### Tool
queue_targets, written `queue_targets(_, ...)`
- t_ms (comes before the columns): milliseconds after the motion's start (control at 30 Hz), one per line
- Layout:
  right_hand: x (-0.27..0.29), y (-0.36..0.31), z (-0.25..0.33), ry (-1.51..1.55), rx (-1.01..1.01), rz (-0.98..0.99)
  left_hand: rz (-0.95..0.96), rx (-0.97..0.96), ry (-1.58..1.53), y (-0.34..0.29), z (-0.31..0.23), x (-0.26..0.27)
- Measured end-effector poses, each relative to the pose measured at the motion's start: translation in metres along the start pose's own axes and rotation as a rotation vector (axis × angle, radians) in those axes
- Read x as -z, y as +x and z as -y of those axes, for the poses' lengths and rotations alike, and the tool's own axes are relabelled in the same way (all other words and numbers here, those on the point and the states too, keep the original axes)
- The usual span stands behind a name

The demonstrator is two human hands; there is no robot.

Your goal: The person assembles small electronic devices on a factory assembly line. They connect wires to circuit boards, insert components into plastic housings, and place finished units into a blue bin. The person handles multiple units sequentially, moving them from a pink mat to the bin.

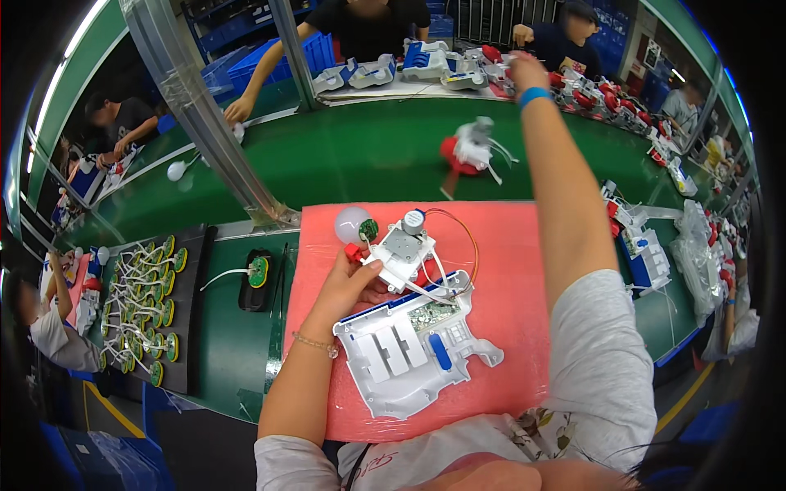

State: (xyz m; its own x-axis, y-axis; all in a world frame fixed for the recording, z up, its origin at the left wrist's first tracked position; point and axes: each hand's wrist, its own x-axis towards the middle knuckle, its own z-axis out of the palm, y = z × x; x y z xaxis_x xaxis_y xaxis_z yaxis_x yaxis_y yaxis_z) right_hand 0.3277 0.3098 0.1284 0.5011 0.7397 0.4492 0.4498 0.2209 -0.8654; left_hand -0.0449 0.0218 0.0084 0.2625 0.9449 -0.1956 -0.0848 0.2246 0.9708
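My left hand (pixel 360 282) is closed on a white motor gearbox assembly (pixel 401 258) with a grey plate and a round silver motor. Wires run from it to a white half shell (pixel 401 352) with blue parts and a circuit board, lying on the pink mat (pixel 512 327). Touching or close beside the held assembly are a translucent white dome (pixel 352 225) and a small green circuit board (pixel 368 229). My right hand (pixel 528 72) is stretched far across the green belt, at the red and white assemblies (pixel 495 69); its fingers are too indistinct to read.
A blurred red and white assembly (pixel 473 149) is on the green conveyor belt (pixel 344 147). Left of the mat, several wired round green boards (pixel 155 303) lie in rows, near a black holder (pixel 255 295). A metal post (pixel 192 106) rises at left. Co-workers sit across the belt.
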Motion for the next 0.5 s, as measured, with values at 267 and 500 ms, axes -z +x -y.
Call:
queue_targets(267,0.112,0.039,-0.006,-0.189,0.411,-0.027,0.035,-0.025,-0.021,0.006,0.001,-0.003)
queue_targets(500,0.094,-0.014,-0.012,-0.332,0.321,0.147,0.043,-0.055,-0.037,0.008,0.003,-0.003)
